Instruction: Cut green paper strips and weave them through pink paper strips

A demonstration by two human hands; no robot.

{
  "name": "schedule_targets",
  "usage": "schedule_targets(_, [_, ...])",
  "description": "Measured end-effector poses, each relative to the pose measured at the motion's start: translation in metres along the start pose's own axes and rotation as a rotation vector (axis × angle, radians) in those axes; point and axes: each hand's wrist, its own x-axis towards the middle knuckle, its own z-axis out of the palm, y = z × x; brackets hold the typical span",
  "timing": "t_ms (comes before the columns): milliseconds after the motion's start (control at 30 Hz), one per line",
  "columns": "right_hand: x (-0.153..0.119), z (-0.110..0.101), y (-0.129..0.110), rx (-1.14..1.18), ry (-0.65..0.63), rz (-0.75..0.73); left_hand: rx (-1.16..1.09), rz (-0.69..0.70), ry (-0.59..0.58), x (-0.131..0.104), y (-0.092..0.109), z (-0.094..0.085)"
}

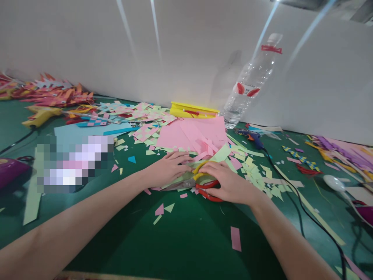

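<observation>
My right hand (225, 179) grips a pair of scissors (186, 184) by its yellow and red handle loops, and the blades point left, low over the table. My left hand (170, 168) lies just beside them with fingers stretched out and a little apart, over light green paper strips. Whether its fingertips pinch any strip is hidden. Behind both hands rests a pink paper sheet (190, 134) with narrow pink strips on top. A light green strip (223, 152) slants up beyond my right hand.
A tall plastic bottle (247, 85) stands at the wall, right of a yellow folded piece (194, 110). Glue guns lie left (43, 116) and right (253, 138), one trailing a black cord (291, 184). Green cuttings (259, 177) and several woven paper pieces (145, 116) cover the table.
</observation>
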Motion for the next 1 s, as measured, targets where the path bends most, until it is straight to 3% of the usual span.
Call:
schedule_targets(133, [-0.004, -0.003, 0.0, 0.018, -0.012, -0.003, -0.014, 0.001, 0.007, -0.001, 0.002, -0.003])
schedule_targets(267, [-0.017, -0.01, 0.014, 0.039, 0.035, 0.066, -0.041, 0.014, 0.062, -0.001, 0.004, -0.006])
schedule_targets(467, [-0.035, -0.018, 0.054, 0.118, 0.376, 0.249, -0.071, -0.063, 0.231, -0.005, 0.001, -0.011])
schedule_targets(533, [-0.035, -0.019, 0.063, 0.096, 0.517, 0.351, -0.076, -0.062, 0.215, -0.008, 0.001, -0.013])
schedule_targets(667, [-0.035, -0.015, 0.079, -0.039, 0.743, 0.695, -0.049, 0.003, 0.116, -0.011, 0.004, -0.017])
schedule_targets(800, [-0.038, -0.011, 0.091, -0.191, 0.741, 0.872, 0.015, 0.009, 0.099, -0.01, 0.007, -0.02])
schedule_targets(933, [-0.039, -0.008, 0.092, -0.277, 0.668, 0.861, 0.074, -0.025, 0.152, -0.006, 0.016, -0.02])
schedule_targets(1000, [-0.039, -0.006, 0.091, -0.307, 0.627, 0.853, 0.065, 0.018, 0.121, -0.004, 0.025, -0.019])
